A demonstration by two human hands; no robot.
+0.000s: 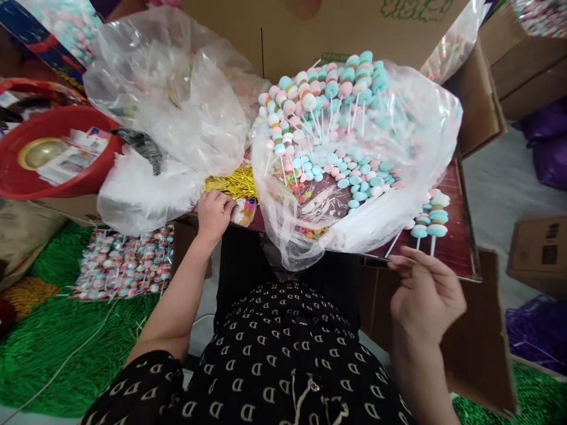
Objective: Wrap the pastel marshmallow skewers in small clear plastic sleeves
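Observation:
My left hand [215, 213] rests at the table's front edge with its fingertips on a pile of gold twist ties [237, 182]; whether it pinches any is too small to tell. Beside it lies a small printed card [243, 211]. At the right, my right hand [425, 289] is closed with thumb and fingers together, just below candy skewers [436, 215] on the table corner. Near its fingertips is a white stick. Between the hands, a large open plastic bag [367, 230] holds loose pastel candies [363, 177], ring candies and many finished skewers [319, 88].
A crumpled clear bag [172, 94] and a red basin [57, 177] stand at the left. Packed skewers [128, 260] and green strands [66, 348] lie lower left. Cardboard [287, 29] rises behind the table. A carton [538, 251] sits on the floor at right.

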